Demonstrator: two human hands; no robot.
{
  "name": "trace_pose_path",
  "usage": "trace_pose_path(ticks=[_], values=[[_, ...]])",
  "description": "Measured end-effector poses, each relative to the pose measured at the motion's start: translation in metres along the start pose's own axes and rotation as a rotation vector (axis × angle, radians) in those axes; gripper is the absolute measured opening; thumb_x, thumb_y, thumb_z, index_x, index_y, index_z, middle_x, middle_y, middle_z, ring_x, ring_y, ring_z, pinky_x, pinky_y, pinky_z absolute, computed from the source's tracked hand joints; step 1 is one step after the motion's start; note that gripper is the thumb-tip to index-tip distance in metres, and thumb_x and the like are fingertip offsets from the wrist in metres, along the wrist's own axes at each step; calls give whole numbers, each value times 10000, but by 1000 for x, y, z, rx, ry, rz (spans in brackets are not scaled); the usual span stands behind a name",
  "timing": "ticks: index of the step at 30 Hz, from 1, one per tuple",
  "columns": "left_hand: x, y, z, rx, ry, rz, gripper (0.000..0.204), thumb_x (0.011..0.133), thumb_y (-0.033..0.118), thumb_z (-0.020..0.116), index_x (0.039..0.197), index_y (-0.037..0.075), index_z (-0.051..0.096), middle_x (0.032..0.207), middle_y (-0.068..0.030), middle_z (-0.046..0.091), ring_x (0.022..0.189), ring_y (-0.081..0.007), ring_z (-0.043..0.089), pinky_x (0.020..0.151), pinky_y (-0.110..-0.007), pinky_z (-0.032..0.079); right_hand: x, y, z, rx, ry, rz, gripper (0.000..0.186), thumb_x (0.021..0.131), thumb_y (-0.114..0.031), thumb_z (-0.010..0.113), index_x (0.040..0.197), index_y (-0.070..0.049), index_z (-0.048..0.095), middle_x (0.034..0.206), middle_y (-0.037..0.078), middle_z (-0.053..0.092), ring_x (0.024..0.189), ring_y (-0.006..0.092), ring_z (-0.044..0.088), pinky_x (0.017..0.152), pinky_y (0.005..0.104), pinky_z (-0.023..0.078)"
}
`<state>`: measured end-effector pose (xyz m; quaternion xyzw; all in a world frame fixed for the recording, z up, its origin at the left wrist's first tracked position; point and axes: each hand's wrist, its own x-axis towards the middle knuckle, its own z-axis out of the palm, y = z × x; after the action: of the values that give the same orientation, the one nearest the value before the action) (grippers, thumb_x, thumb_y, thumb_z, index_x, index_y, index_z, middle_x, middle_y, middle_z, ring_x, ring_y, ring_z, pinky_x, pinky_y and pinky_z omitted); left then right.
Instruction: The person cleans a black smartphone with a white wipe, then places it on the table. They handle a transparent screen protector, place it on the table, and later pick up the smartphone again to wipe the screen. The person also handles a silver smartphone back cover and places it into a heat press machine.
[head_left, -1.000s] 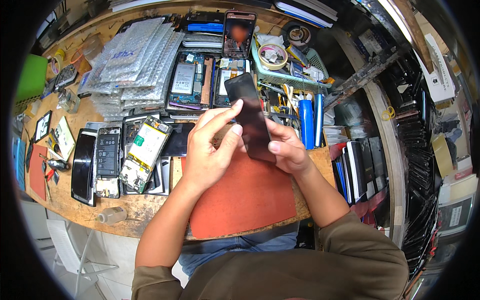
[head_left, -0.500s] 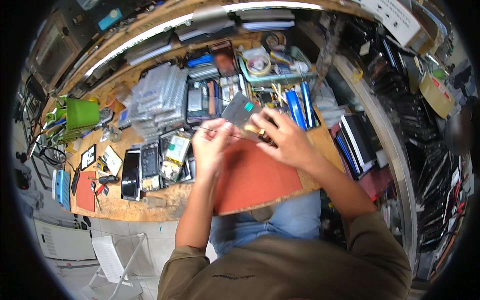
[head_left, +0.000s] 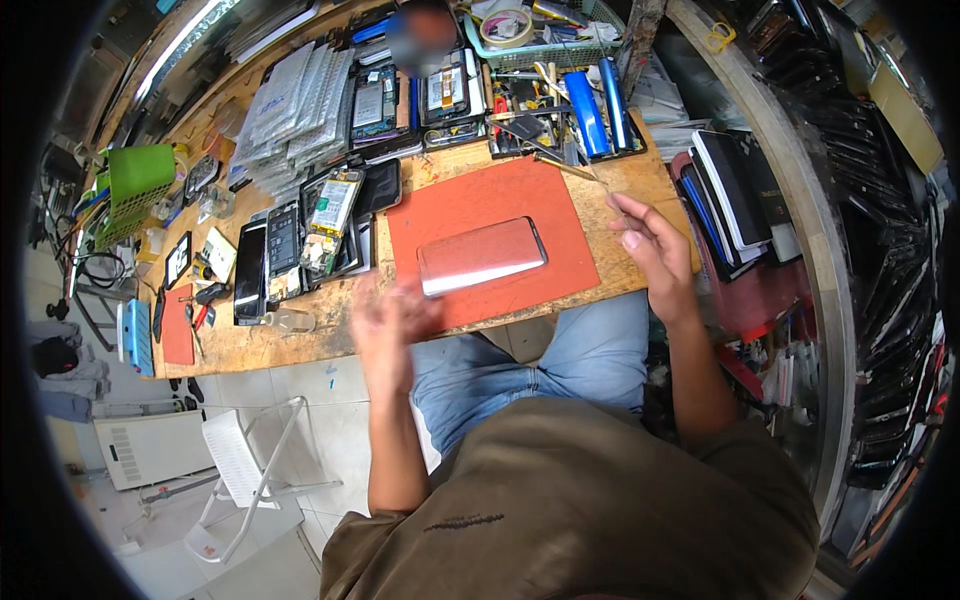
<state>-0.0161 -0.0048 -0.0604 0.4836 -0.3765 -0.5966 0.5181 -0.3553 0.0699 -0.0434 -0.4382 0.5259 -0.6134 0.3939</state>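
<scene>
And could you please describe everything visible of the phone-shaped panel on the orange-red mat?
The panel is a thin rectangle with rounded corners, apparently clear glass or plastic: the orange-red mat shows through it. A dark band edges its right short end, and a bright white reflection runs along the side nearest the person. It appears to lie flat on the mat, long sides roughly left to right, right end slightly farther away. The blurred left hand is by its near left corner; whether they touch is unclear.

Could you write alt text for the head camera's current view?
A glossy phone-shaped panel lies on an orange mat on a wooden workbench, between a person's blurred left hand and right hand; opened phones and bubble-wrap pouches lie to the left.
</scene>
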Motion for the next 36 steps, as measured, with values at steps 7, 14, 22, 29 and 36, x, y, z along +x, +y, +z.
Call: trace_pose_path(ticks=[7, 14, 22, 29, 36], values=[[-52, 60, -43, 722, -184, 710, 303, 1046, 232, 722, 1247, 6, 704, 1167, -176, 736, 1163, -286, 682, 900, -405, 580, -5, -44, 27, -601, -375, -470, 515, 799, -118, 831, 1271, 29, 691, 1292, 190, 672, 1155, 358, 667, 1059, 447, 511], [-56, 67, 5, 1082, -809, 843, 974, 911, 258, 841, 1695, 32, 308, 1619, -268, 447, 1485, -439, 482, 1208, -562, 412, -14, -86, 96, -849, -972, -463, 439, 793, -250, 841, 1099, -2, 647, 1066, 164, 626, 959, 373, 612, 850, 466, 524], [-25, 45, -54, 875, -848, 680, 853, 960, 90, 691, 1703, -8, 283, 1557, -224, 522, 1432, -413, 536, 1194, -485, 439, 18, -99, 167, -778, -970, -245, 428, 814, -289, 872, 1101, -24, 695, 979, 152, 704, 935, 375, 686, 853, 463, 561], [-34, 58, -155, -146, -828, 300, 732, 1080, 464, 537, 1556, -84, 443, 1309, -250, 650, 1201, -370, 664, 1027, -454, 532, 93, -121, 230, -503, -663, -305, 200, 926, -55, 775, 1110, 18, 744, 1038, 109, 725, 933, 181, 701, 841, 325, 554], [21, 45, -251, -529, -71, 667, 748, 1140, 610, 287, 1577, 15, 413, 1368, -253, 606, 1181, -333, 632, 957, -520, 542, 207, -94, 357, -720, -511, -849, 170, 977, -148, 740, 939, 18, 751, 800, 158, 708, 700, 246, 679, 679, 365, 533]])
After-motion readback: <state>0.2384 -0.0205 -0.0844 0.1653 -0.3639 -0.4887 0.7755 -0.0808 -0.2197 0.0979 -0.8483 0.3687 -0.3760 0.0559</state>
